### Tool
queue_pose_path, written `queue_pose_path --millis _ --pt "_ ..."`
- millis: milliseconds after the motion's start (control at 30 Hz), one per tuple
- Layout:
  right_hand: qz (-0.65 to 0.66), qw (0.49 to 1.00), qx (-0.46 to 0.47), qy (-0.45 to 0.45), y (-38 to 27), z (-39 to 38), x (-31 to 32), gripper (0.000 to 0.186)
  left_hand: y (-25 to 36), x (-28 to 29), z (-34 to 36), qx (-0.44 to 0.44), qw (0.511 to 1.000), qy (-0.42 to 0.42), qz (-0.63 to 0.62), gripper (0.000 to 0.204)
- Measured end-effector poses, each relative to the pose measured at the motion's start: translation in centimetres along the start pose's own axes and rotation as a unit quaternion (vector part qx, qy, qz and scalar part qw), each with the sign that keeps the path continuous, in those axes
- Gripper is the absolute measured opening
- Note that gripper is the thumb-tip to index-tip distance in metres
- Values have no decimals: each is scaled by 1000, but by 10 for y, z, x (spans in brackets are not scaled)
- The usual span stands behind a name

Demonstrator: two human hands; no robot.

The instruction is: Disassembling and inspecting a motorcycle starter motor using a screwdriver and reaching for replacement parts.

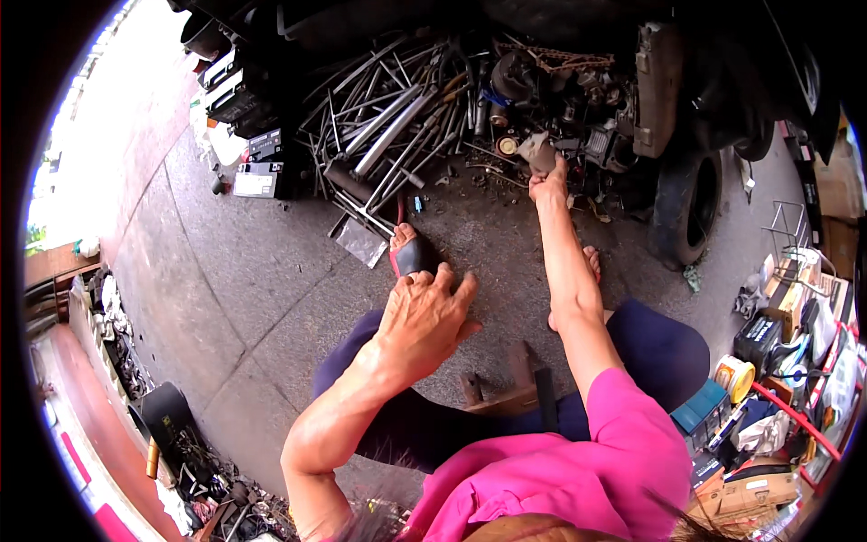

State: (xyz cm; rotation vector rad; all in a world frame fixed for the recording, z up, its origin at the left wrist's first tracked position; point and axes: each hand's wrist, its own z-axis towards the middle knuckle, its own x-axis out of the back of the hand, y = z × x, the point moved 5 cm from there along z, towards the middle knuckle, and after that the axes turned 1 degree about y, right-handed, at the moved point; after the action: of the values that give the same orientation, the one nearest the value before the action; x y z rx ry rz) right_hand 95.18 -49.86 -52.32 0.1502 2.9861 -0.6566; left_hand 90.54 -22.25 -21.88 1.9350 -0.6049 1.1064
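My right arm reaches forward, and my right hand [549, 183] is closed on a pale grey-brown piece [540, 155] whose kind I cannot make out. That piece is at the near edge of a heap of dark, greasy machine parts [601, 140], beside a round part with a yellowish rim [508, 145]. Empty and palm down, my left hand [424, 316] hovers over my left knee, fingers apart and slightly bent. Just beyond it shows my foot in a dark sandal [408, 250].
Long metal rods and tools [388, 117] lie piled ahead. Batteries [259, 180] stand at the far left, a tyre [688, 208] on the right. A clear plastic bag [360, 242] lies near my foot. Boxes and a yellow-rimmed tub [734, 378] crowd the right side. Under me is a wooden stool [506, 400].
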Motion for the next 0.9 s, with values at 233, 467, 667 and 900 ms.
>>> queue_pose_path --millis 233,467,667,900 --pt "8 995 -35 -92 9 -5 -6 17 13 6 8 -28 998 -52 -32 39" --pt "-195 960 -33 -200 -21 -90 2 10 6 -4 17 -15 997 -57 -41 42" --pt "-397 848 0 -351 -72 -245 40 16 2 -17 43 -47 993 -97 -46 45" --pt "-349 864 -19 -363 -103 -316 118 15 -80 -78 137 -2 980 -197 36 53"
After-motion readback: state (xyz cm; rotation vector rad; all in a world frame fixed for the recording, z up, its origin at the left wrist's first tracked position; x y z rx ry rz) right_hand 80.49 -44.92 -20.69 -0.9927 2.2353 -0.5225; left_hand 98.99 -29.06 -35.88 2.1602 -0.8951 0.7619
